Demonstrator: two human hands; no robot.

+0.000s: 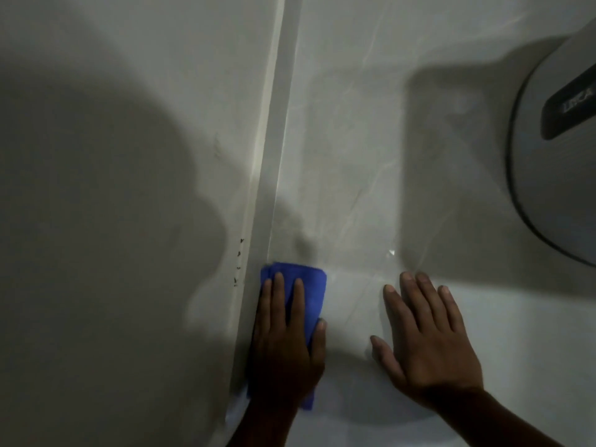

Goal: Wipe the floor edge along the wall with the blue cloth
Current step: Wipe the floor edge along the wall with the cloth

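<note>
We are pressing the blue cloth (308, 287) flat under our left hand (287, 341), fingers spread on top and the thumb hooked over its right edge, not bunching it. At far left, the wall (113, 221) is showing small dark specks just above the skirting strip (267, 175); the cloth is lying on the floor (348, 188) against that strip. Our right hand (429, 343) is resting open on the tile, empty, bracing us. We judge the wipe is underway; next we should be pushing forward along the seam, keeping clear of the grey appliance (554, 162) at right.
</note>
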